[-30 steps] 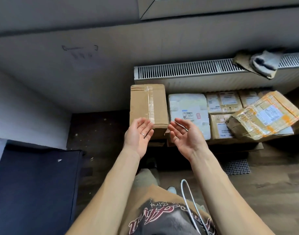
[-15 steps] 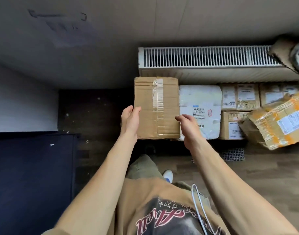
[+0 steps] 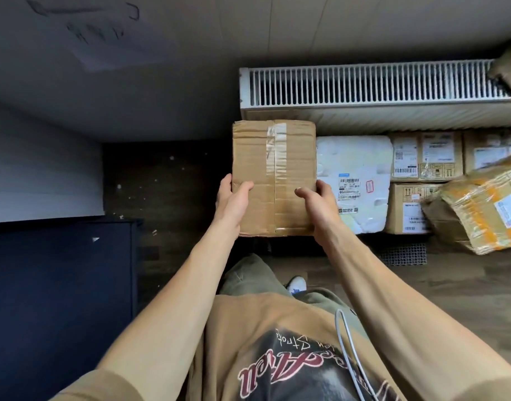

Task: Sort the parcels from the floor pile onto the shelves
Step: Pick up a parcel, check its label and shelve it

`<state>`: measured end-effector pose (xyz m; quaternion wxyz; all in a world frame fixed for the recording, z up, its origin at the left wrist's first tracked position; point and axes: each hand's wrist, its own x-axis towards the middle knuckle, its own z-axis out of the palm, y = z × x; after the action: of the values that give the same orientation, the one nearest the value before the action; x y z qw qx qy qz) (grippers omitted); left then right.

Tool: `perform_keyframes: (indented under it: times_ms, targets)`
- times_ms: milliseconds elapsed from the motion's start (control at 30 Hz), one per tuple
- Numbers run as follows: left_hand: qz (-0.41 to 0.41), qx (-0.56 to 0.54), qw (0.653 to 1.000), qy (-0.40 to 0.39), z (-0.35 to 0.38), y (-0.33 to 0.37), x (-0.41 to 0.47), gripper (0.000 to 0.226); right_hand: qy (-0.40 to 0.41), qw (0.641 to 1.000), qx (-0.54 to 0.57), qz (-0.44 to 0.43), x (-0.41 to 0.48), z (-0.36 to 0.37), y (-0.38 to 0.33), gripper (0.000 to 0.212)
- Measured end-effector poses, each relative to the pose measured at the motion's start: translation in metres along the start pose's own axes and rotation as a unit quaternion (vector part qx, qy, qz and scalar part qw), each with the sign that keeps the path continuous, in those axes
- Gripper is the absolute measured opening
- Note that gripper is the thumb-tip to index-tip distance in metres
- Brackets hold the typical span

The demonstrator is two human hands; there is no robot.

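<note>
Box (image 3: 273,157), near end btwn left hand (image 3: 233,204), right hand (image 3: 319,204); prob. airborne.

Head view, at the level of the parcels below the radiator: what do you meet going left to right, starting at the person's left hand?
left hand → taped brown box, gripped by both hands → right hand → white foam parcel → stacked labelled cartons → tilted orange-taped parcel

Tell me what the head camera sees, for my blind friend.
A person's left hand and right hand grip a taped cardboard box by its sides. To its right, a white foam parcel and labelled boxes sit below a radiator.
</note>
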<state>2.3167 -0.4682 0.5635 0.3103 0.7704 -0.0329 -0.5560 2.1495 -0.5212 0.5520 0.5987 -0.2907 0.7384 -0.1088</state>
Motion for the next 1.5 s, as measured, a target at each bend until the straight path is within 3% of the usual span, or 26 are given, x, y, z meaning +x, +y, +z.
perform_keyframes:
  times_ms: [167, 333, 500, 600, 800, 900, 1033, 1100, 1233, 1333, 1500]
  targets:
    - [0.038, -0.027, 0.997, 0.060, 0.005, 0.011, -0.021, 0.071, -0.012, 0.999, 0.022, -0.032, -0.022, -0.003, -0.015, 0.074]
    - [0.091, -0.072, 0.986, 0.122, 0.020, 0.019, -0.064, 0.065, -0.017, 0.995, 0.038, -0.094, -0.046, -0.023, -0.024, 0.082]
    - [0.143, -0.182, 0.954, 0.191, 0.026, 0.017, -0.118, 0.047, -0.078, 0.982, 0.070, -0.155, -0.067, -0.057, -0.043, 0.056]
    - [0.139, -0.299, 0.927, 0.179, 0.027, 0.008, -0.146, 0.077, -0.110, 0.969, 0.126, -0.184, -0.077, -0.084, -0.040, 0.043]
    - [0.141, -0.345, 0.917, 0.144, 0.038, -0.021, -0.192, 0.060, -0.130, 0.958, 0.186, -0.175, -0.096, -0.117, -0.029, 0.045]
    - [0.141, -0.351, 0.910, 0.173, 0.033, -0.031, -0.207, 0.046, -0.145, 0.953, 0.220, -0.152, -0.106, -0.121, -0.022, 0.046]
    - [0.164, -0.409, 0.883, 0.164, 0.013, -0.045, -0.214, 0.039, -0.163, 0.953, 0.215, -0.141, -0.118, -0.118, -0.019, 0.049]
    - [0.190, -0.425, 0.873, 0.145, -0.002, -0.052, -0.219, 0.042, -0.196, 0.946, 0.211, -0.149, -0.125, -0.116, -0.017, 0.040]
    - [0.189, -0.425, 0.877, 0.123, -0.030, -0.065, -0.225, 0.088, -0.253, 0.940, 0.137, -0.183, -0.142, -0.106, -0.009, 0.043]
    - [0.202, -0.413, 0.875, 0.154, -0.047, -0.069, -0.224, 0.067, -0.284, 0.935, 0.089, -0.194, -0.160, -0.099, -0.003, 0.028]
    - [0.226, -0.294, 0.914, 0.166, -0.070, -0.073, -0.228, 0.084, -0.297, 0.931, 0.062, -0.201, -0.174, -0.095, -0.002, 0.023]
